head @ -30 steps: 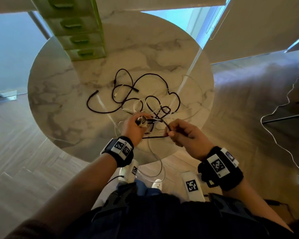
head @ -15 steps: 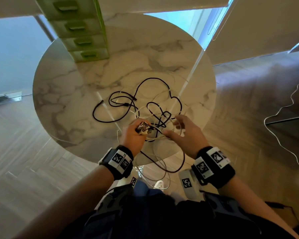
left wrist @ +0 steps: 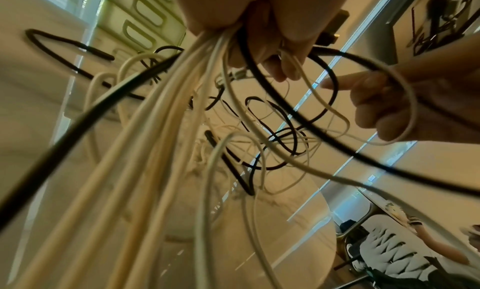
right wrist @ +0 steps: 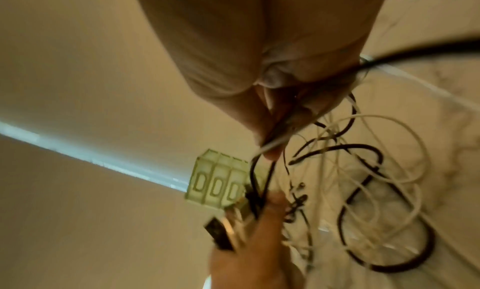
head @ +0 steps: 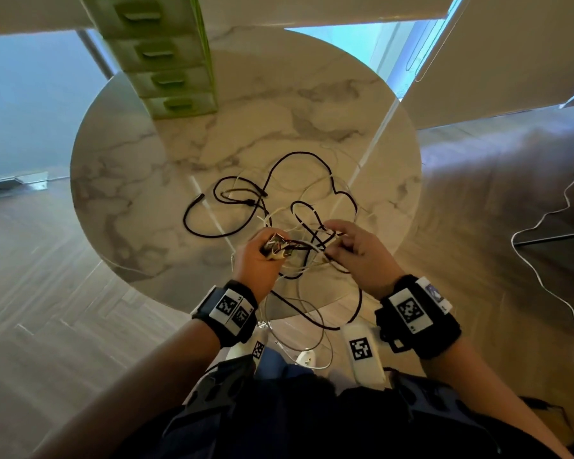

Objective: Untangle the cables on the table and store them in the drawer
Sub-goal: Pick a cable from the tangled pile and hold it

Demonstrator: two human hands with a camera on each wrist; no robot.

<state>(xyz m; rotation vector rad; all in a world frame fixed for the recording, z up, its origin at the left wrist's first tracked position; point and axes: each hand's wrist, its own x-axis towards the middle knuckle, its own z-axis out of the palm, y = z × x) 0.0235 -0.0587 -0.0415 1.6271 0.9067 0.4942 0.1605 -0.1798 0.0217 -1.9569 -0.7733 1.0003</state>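
Cables point(head: 299, 226) hang bunched in the left hand point(head: 257, 260) — fingers curled round their plugs; the right hand point(head: 358, 250) pinches a white strand above the table point(head: 120, 180).

Left hand point(head: 258, 260) and right hand point(head: 358, 250) curled, raised

One round white marble table point(head: 140, 167), one green plastic drawer unit point(head: 166, 61) showing four stacked drawers, two hands; the tangled black and white cables point(head: 279, 200) cannot be counted.

Black cables point(head: 280, 167), white cables point(left wrist: 145, 149); green drawer point(head: 166, 61); marble-veined table point(head: 120, 180).
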